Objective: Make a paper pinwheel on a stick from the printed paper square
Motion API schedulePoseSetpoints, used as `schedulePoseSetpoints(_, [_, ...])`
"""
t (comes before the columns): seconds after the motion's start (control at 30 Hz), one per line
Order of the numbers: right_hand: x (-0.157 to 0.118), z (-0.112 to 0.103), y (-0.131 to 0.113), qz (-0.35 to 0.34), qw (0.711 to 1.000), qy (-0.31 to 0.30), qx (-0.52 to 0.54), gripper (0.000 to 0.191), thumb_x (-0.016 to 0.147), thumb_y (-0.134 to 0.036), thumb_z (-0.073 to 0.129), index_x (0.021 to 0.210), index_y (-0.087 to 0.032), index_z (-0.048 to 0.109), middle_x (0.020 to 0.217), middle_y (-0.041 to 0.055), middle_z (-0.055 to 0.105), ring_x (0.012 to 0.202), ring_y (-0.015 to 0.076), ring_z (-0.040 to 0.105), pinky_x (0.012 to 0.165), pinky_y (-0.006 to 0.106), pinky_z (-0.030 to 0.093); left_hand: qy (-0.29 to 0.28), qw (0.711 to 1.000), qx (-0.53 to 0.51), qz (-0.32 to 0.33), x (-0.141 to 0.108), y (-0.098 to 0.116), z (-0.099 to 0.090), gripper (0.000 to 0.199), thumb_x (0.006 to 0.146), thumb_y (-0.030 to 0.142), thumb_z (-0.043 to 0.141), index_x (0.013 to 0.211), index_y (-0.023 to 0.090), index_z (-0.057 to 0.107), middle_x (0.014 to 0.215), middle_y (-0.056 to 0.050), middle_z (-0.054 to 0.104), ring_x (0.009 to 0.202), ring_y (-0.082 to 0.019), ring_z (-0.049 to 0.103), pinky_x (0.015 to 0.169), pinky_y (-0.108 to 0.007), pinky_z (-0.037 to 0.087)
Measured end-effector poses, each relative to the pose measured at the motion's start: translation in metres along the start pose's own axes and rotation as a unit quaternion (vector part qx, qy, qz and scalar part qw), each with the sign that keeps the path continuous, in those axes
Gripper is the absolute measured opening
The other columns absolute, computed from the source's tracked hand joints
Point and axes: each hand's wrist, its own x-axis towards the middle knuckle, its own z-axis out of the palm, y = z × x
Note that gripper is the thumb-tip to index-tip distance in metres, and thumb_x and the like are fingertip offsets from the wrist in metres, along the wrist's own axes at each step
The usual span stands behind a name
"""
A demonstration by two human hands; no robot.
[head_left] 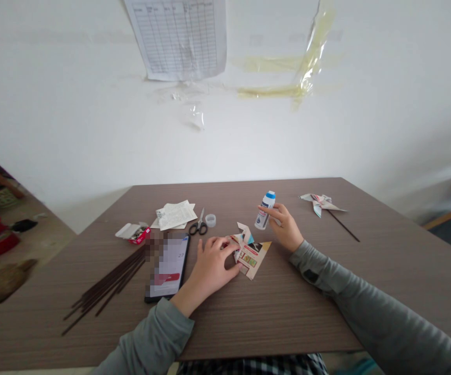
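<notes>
A partly folded pinwheel [253, 258] of printed paper lies on the table, one square flat and some of its points curled to the centre. My left hand [215, 260] bends over its left side, fingers and thumb pressing the paper. Just beyond stands a small white glue bottle [263, 216] with a blue cap, leaning slightly right. Across its front reach the fingers of my right hand [284, 229], closed about it; the thumb's hold is partly hidden.
Left of my hands lie a phone [171, 265], dark thin sticks [112, 278], a small red-and-white box [135, 233], paper sheets [176, 214], scissors [199, 226] and a clear round cap [210, 220]. A finished pinwheel on a stick [321, 203] rests at right. A wall stands behind the table.
</notes>
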Motion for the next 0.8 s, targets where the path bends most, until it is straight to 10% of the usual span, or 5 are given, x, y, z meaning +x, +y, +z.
schedulePoseSetpoints(0.57, [0.001, -0.001, -0.003, -0.032, 0.996, -0.081, -0.001, 0.037, 0.113, -0.028, 0.083, 0.141, -0.039, 0.105, 0.156, 0.0165, 0.088, 0.135, 0.0390, 0.093, 0.134, 0.062, 0.072, -0.005, 1.000, 0.005, -0.009, 0.000, 0.003, -0.005, 0.051, 0.107, 0.046, 0.102, 0.157, 0.041, 0.097, 0.171, -0.014, 0.087, 0.167, -0.053, 0.071, 0.148, -0.095, 0.044])
schedulePoseSetpoints(0.8, [0.004, -0.004, -0.004, 0.000, 0.998, -0.010, 0.055, 0.015, 0.104, -0.043, 0.093, 0.097, -0.030, 0.090, 0.156, 0.0171, 0.092, 0.148, 0.0427, 0.089, 0.136, 0.068, 0.068, 0.002, 1.000, 0.009, -0.011, -0.001, -0.002, -0.004, 0.049, 0.106, 0.047, 0.103, 0.154, 0.045, 0.097, 0.171, -0.010, 0.088, 0.166, -0.051, 0.071, 0.149, -0.089, 0.046])
